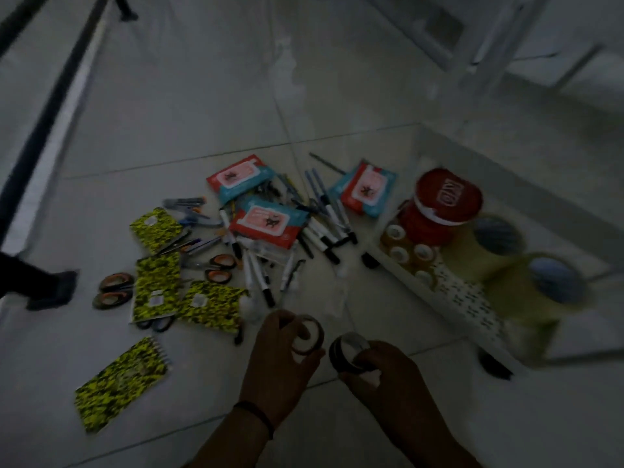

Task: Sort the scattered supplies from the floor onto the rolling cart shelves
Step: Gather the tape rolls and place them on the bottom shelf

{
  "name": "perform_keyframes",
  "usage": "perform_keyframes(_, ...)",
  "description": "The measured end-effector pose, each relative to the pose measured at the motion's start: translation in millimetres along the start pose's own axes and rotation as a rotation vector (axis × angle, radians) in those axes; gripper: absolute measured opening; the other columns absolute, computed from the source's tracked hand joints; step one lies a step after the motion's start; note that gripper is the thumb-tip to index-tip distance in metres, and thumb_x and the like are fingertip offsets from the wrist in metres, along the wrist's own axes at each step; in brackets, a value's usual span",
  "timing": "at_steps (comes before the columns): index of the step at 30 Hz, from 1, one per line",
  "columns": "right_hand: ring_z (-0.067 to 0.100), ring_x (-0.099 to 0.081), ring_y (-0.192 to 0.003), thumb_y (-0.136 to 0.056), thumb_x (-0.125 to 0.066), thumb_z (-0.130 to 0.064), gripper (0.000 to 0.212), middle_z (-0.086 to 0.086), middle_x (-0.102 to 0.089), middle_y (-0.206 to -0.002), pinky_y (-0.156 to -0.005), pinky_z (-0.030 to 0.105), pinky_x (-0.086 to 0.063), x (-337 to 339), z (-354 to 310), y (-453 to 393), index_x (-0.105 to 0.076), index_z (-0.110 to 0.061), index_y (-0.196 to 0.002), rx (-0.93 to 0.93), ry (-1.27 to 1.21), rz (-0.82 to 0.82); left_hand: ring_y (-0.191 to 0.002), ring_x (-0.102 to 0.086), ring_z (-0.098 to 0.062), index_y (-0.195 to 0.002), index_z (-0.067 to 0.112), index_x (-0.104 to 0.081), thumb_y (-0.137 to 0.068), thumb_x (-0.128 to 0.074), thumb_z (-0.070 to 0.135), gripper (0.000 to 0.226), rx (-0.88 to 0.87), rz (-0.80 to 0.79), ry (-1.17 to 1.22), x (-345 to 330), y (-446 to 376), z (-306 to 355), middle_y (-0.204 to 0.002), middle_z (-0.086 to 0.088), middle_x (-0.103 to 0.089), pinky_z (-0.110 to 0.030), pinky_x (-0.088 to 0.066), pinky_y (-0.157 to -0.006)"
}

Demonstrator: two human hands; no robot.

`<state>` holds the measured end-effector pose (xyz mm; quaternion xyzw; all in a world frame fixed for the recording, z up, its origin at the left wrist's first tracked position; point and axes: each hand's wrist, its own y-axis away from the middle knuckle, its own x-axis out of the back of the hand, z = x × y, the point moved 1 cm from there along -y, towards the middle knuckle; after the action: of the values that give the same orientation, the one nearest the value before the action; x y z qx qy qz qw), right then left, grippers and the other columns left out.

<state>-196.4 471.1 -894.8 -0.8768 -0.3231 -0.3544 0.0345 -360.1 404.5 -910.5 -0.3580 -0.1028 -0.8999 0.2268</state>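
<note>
Nearest, the left hand is gripping a brown tape roll, fingers curled through its core, while the right hand is holding a darker tape roll pinched at its rim; both are hovering above the tiled floor. Just beyond, yellow-patterned notebooks are lying beside orange-handled scissors, and black-capped markers are sprawling among three red-and-teal wipe packs. To the right, the white rolling cart is carrying small tape rolls, a red canister and two wide yellowish tape rolls on its shelf. Farther off, details are blurring into dimness.
</note>
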Motion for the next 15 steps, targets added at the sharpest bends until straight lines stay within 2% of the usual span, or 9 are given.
perform_keyframes(3, -0.019, -0.046, -0.09, -0.081, -0.072, -0.027, 0.024, -0.021, -0.048, -0.088, -0.073, 0.0, -0.035, 46, 18, 11, -0.05, -0.035, -0.075, -0.057, 0.034, 0.125, -0.087, -0.041, -0.01, -0.092, 0.012, -0.059, -0.084, -0.064, 0.035, 0.025, -0.037, -0.184, -0.049, -42, -1, 2, -0.099, 0.006, -0.041, -0.007, -0.031, -0.071)
perform_keyframes(6, 0.0, -0.053, -0.092, -0.083, -0.068, -0.027, 0.012, -0.011, -0.045, -0.1, -0.076, 0.008, -0.034, 85, 34, 12, -0.059, -0.025, -0.092, -0.211, 0.069, 0.223, -0.073, -0.039, -0.013, -0.079, 0.02, -0.054, -0.082, -0.041, 0.049, 0.032, -0.115, -0.272, -0.209, -70, 2, -16, -0.085, 0.008, -0.039, -0.024, -0.032, -0.068)
perform_keyframes(8, 0.019, -0.052, -0.105, -0.085, -0.066, -0.025, 0.027, -0.002, -0.047, -0.11, -0.082, 0.014, -0.032, 106, 51, 7, -0.063, -0.011, -0.108, -0.275, 0.147, 0.325, -0.072, -0.043, -0.013, -0.081, 0.024, -0.057, -0.082, -0.042, 0.047, 0.027, -0.159, -0.271, -0.279, -79, 6, -30, -0.084, 0.008, -0.045, -0.026, -0.036, -0.066)
perform_keyframes(10, 0.028, -0.05, -0.111, -0.085, -0.066, -0.021, 0.031, 0.011, -0.051, -0.116, -0.08, 0.01, -0.026, 125, 58, -4, -0.065, -0.001, -0.108, -0.266, 0.236, 0.424, -0.082, -0.054, -0.019, -0.092, 0.022, -0.065, -0.082, -0.047, 0.046, 0.031, -0.145, -0.287, -0.284, -83, 9, -35, -0.094, 0.002, -0.056, -0.028, -0.043, -0.074)
perform_keyframes(13, 0.033, -0.055, -0.103, -0.09, -0.061, -0.018, 0.024, 0.016, -0.055, -0.104, -0.073, 0.013, -0.028, 139, 65, -34, -0.066, 0.002, -0.101, -0.261, 0.367, 0.375, -0.099, -0.056, -0.024, -0.106, 0.021, -0.067, -0.08, -0.065, 0.039, 0.032, -0.06, -0.348, -0.301, -81, 7, -38, -0.108, -0.003, -0.057, -0.033, -0.047, -0.086)
perform_keyframes(14, 0.034, -0.059, -0.092, -0.089, -0.061, -0.017, 0.017, 0.016, -0.06, -0.091, -0.073, 0.021, -0.035, 141, 68, -44, -0.068, -0.001, -0.088, -0.23, 0.423, 0.352, -0.101, -0.055, -0.024, -0.108, 0.021, -0.066, -0.079, -0.068, 0.039, 0.034, -0.042, -0.363, -0.304, -81, 7, -38, -0.111, -0.002, -0.056, -0.034, -0.048, -0.088)
perform_keyframes(15, 0.032, -0.057, -0.077, -0.088, -0.061, -0.017, 0.02, 0.014, -0.058, -0.074, -0.067, 0.028, -0.038, 141, 73, -55, -0.064, -0.006, -0.071, -0.205, 0.443, 0.365, -0.103, -0.055, -0.023, -0.11, 0.021, -0.065, -0.078, -0.07, 0.039, 0.037, -0.034, -0.364, -0.303, -80, 6, -38, -0.112, -0.002, -0.056, -0.034, -0.048, -0.089)
